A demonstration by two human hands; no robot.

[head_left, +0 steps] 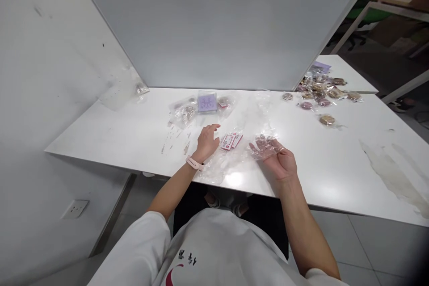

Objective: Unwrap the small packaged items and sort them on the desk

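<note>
Between our left hand [207,144], which is half open and holds nothing, and our right hand [284,165], which grips the clear bag [266,142] we are handling, the cards [229,141] lie on the worktop [134,134].

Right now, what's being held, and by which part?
The right hand holds crumpled clear plastic across its fingers; which part is gripped cannot be told. The left hand holds nothing.

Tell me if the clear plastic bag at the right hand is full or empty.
It looks empty: the right hand shows through the bag, no item visible inside.
</note>
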